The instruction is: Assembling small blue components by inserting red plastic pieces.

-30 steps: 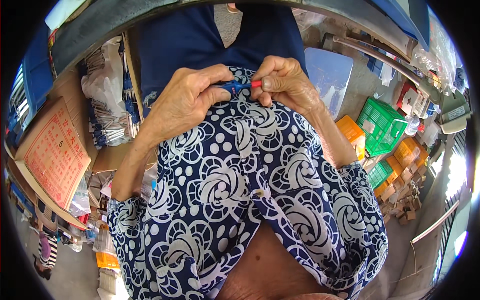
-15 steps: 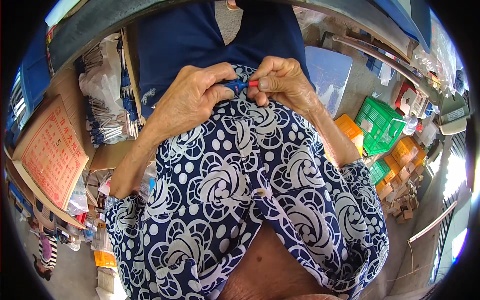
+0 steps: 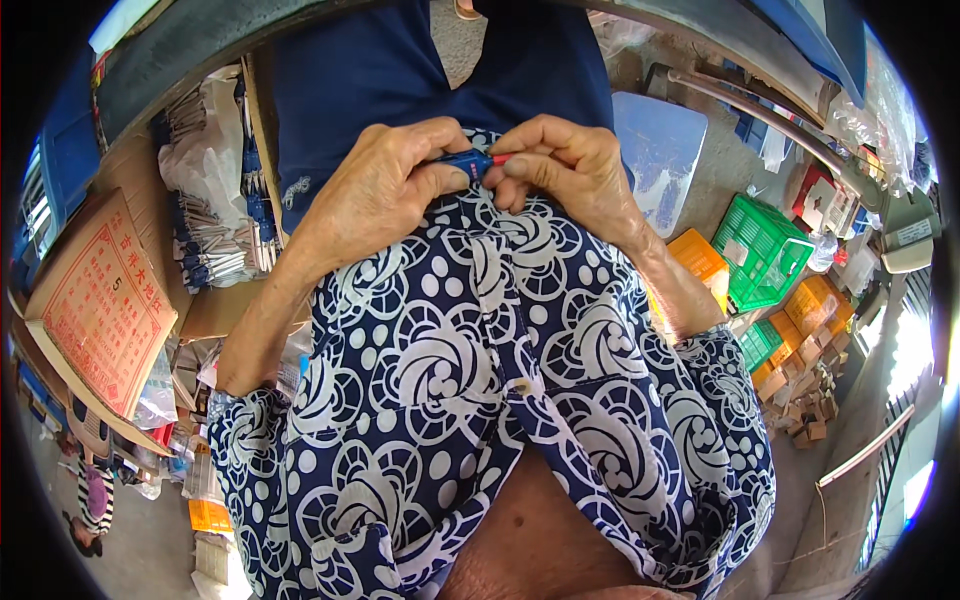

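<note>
My left hand (image 3: pixel 385 190) pinches a small blue tube-like piece (image 3: pixel 472 167) between thumb and fingers, in front of my lap. At its right end sits a short red piece (image 3: pixel 500 159), which my right hand (image 3: pixel 572 175) grips between thumb and forefinger. The red piece meets the blue one; my right fingertips hide most of it. Whether the red part is pushed on or separate I cannot tell.
A carton left of my legs holds many white sticks with blue ends (image 3: pixel 215 250) and a clear plastic bag (image 3: pixel 207 150). A printed carton flap (image 3: pixel 105 300) stands nearer. To the right are a blue panel (image 3: pixel 655 150), a green crate (image 3: pixel 757 250) and orange bins (image 3: pixel 697 265). Another person (image 3: pixel 95 495) appears at lower left.
My right hand has moved slightly left, closer to my left hand. Less of the red piece shows, and the gap between the hands has narrowed.
</note>
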Demonstrator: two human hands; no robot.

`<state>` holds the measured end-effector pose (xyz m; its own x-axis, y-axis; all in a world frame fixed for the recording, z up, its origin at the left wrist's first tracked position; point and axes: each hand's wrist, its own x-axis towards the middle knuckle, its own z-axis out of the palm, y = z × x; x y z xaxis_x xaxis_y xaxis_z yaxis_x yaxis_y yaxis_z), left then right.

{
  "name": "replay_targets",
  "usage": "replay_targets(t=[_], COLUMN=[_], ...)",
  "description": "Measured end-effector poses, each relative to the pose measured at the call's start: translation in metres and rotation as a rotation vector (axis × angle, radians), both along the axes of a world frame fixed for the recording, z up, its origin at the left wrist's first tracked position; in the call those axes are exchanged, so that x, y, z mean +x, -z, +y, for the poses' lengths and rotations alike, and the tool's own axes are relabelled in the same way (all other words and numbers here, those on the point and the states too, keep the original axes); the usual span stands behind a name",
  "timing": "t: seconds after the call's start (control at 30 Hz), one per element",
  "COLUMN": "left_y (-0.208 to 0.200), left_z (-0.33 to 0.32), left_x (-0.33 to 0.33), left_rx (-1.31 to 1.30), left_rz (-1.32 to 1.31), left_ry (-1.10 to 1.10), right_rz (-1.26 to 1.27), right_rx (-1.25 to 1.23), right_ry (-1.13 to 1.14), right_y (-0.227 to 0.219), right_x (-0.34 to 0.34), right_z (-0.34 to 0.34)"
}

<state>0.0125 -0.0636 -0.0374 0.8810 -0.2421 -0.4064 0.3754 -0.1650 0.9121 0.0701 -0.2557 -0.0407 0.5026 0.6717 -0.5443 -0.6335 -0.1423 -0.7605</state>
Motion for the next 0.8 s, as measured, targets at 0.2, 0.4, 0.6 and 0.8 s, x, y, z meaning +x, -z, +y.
replay_targets(t=[0.2,0.4,0.6,0.8], left_y=[-0.0020,0.0000,0.0026,0.0025], left_z=[0.0021,0.0038,0.0017,-0.0010], left_x=[0.0017,0.0030,0.0006,0.0000], left_rx=[-0.027,-0.033,-0.071,-0.065], left_rz=[0.099,0.088,0.088,0.114], left_ry=[-0.023,-0.004,0.003,0.037], right_rz=[-0.124,-0.136,-0.163,-0.160], right_rx=[-0.117,-0.130,-0.105,-0.105], right_ry=[0.018,0.002,-0.057,-0.120], right_y=[-0.0041,-0.0042,-0.0026,-0.0012], right_x=[-0.0024,-0.0007,0.0014,0.0021], right_z=[-0.0005,-0.0002,-0.0010,-0.0021])
